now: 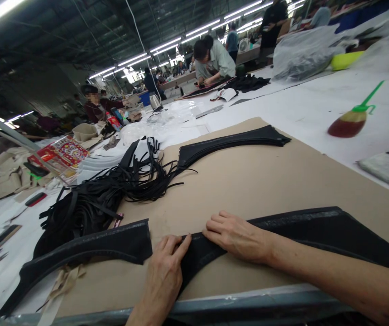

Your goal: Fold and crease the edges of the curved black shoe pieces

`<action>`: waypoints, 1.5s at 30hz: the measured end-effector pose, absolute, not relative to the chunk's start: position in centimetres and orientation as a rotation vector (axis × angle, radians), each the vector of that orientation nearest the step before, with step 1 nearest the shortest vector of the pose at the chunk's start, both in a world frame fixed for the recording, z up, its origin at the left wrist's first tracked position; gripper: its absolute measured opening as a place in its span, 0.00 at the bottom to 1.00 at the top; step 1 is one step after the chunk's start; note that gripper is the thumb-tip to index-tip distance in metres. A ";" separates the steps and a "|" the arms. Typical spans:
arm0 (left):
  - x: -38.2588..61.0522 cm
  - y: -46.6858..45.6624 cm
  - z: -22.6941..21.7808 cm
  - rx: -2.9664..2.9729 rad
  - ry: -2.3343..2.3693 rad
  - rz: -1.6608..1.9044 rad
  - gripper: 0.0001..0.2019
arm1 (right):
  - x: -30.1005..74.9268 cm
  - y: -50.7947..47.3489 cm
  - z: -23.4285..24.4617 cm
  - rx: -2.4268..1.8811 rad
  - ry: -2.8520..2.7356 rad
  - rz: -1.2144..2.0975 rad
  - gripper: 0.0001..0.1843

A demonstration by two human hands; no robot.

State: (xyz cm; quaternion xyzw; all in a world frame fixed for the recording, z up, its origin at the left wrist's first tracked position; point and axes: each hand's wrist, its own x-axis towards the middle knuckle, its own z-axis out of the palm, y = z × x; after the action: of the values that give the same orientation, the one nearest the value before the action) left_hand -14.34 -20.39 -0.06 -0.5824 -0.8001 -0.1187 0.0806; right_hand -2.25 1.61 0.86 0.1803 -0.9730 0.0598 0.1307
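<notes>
Both hands are at the upper edge of a black curved leather-like panel (303, 226) lying on brown board near the table's front. My left hand (167, 269) grips the panel's left end, thumb and forefinger close together at the edge. A little to the right, my right hand (238, 236) has its curled fingers on the same edge, which they appear to pinch; the fingertips are partly hidden. Left of my hands lies another curved black panel (112, 244) with a dull strip along its top edge. Further back sits a stack of similar black panels (228, 142).
A tangled heap of black strips (88, 203) lies to the left on the brown board (248, 185). A squeeze bottle (348, 121) with a green spout stands at the right. Across the white table, a person (214, 59) bends over dark material. Plastic bags (303, 52) lie at the back right.
</notes>
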 end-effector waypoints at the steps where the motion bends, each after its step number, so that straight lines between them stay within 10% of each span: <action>1: -14.3 -20.4 -0.1 -1.745 -2.382 -0.343 0.26 | -2.2 1.6 0.9 0.525 -2.828 0.163 0.07; 45: -12.4 -16.9 -0.3 -1.885 -2.236 -0.028 0.34 | 2.8 6.8 0.8 0.538 -2.812 0.028 0.10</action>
State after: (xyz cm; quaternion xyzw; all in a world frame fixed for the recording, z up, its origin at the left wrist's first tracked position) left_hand -12.43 -16.90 -0.33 -0.6407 -0.7600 -0.0097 0.1085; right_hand 2.78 6.81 0.83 0.1862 -0.9726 0.0097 0.1388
